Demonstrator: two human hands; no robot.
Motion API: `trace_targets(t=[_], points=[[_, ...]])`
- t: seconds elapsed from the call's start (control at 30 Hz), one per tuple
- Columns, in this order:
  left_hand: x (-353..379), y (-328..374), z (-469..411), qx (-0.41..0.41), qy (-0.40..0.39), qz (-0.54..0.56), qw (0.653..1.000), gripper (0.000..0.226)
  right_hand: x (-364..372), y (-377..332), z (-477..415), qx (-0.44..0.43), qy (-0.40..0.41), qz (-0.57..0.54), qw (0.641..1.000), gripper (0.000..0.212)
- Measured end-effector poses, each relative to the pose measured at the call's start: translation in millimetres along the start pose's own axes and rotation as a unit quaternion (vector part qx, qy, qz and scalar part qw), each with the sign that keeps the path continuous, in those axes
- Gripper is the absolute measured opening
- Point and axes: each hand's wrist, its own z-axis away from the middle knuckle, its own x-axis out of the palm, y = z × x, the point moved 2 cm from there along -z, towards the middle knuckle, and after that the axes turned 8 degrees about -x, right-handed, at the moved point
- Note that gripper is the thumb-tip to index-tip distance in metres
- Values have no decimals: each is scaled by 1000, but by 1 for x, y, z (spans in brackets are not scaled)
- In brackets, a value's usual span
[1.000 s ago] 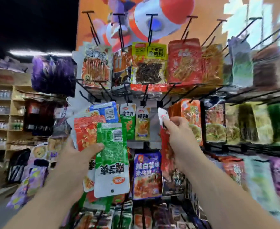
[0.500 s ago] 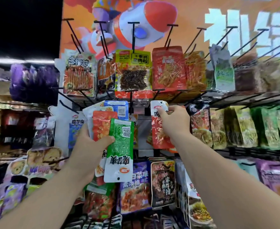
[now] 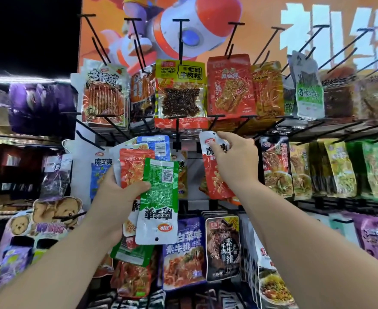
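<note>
Looking up at the rack, I see little room: the yellow pack hangs just above the right hand, a black peg juts out beside it, and only a narrow strip of bare panel separates the two hands. The right hand pinches the red packet by its white top, fingers curled on it, its glossy red body hanging below the palm. The left hand grips a fan of packets, with a green packet in front, upside down.
</note>
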Motion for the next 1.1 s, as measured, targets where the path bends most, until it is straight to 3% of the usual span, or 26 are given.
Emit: trace_targets(t=[0.3, 0.4, 0.47, 0.6, 0.67, 0.77, 0.97, 1.1], points=[[-4, -1, 0, -28, -13, -3, 1000, 34, 5, 5, 0, -9, 30, 10, 999, 36], [-3, 1, -2, -48, -36, -7, 998, 60, 1, 4, -4, 5, 54, -9, 998, 30], [-3, 4, -1, -43, -46, -7, 998, 64, 1, 4, -6, 24, 64, -19, 997, 26], [-3, 5, -1, -36, -60, -8, 997, 92, 1, 8, -9, 92, 73, -77, 990, 20], [-3, 5, -2, -37, -67, -6, 997, 83, 2, 8, -8, 106, 73, -91, 987, 19], [-4, 2, -4, -40, -64, -13, 997, 45, 2, 8, -8, 125, 80, -110, 983, 18], [-5, 3, -2, -46, -56, -27, 997, 35, 8, 5, -4, 144, 78, -140, 977, 17], [-4, 4, -2, -52, -60, -27, 996, 41, 4, 3, -13, 166, 55, -151, 973, 18]])
